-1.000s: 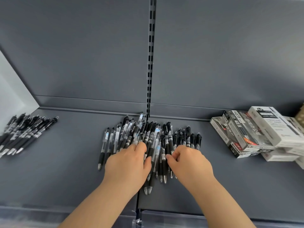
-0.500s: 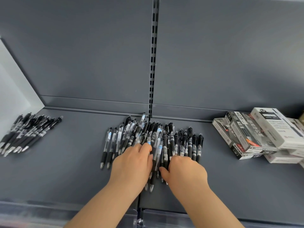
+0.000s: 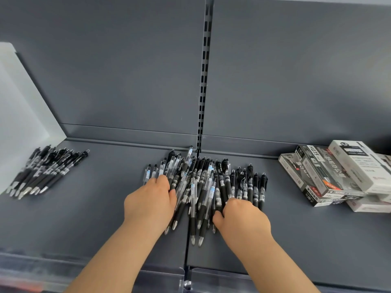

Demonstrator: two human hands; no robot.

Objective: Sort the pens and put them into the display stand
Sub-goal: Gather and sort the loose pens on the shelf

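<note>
A mixed pile of pens (image 3: 203, 182), some black and some clear-barrelled, lies in the middle of the grey shelf (image 3: 105, 218), tips pointing toward me. My left hand (image 3: 150, 204) rests on the pile's left side, fingers laid over the clear pens. My right hand (image 3: 241, 216) is at the pile's lower right, fingers curled into a group of black pens (image 3: 251, 187) with the thumb tucked against them. A separate sorted bunch of black pens (image 3: 44, 172) lies at the far left of the shelf.
Several stacked pen boxes (image 3: 338, 176) sit at the right end of the shelf. A white divider panel (image 3: 19, 115) closes the left end. Clear plastic strips (image 3: 211, 280) run along the front edge. A slotted upright (image 3: 204, 81) splits the back wall.
My right hand has slid down to the lower right of the pile and curled onto the black pens, which now stand apart in a row. My left hand has shifted slightly left.
</note>
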